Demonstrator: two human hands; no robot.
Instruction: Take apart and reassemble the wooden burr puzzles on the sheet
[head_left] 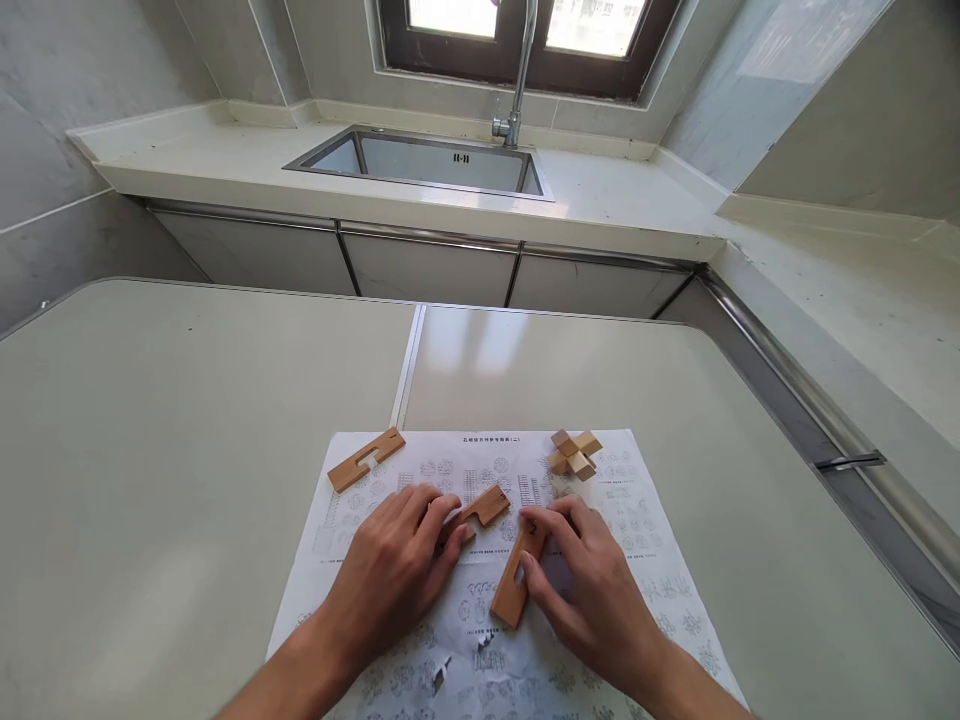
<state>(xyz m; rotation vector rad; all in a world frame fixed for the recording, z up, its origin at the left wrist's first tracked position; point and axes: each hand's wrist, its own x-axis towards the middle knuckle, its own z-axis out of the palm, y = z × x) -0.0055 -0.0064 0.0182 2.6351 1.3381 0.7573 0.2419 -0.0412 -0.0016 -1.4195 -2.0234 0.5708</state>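
My left hand (399,552) is closed on one end of a notched wooden puzzle piece (491,505), and its fingers cover part of that piece. In my right hand (592,585), thumb and fingertips grip a slotted wooden puzzle piece (511,597) with a small dark mark near its top. The two pieces are apart. Beyond my left hand, a third flat wooden piece with a cutout (349,470) lies across the left edge of the printed sheet (600,640). An assembled wooden burr puzzle (574,455) rests near the sheet's top right corner.
The sheet of small line diagrams has torn spots near its lower middle. It lies on a pale table (187,430) with a seam strip (409,365) running away from me. Behind stand a counter (615,205), a sink (420,185) and a faucet (520,90) under a window.
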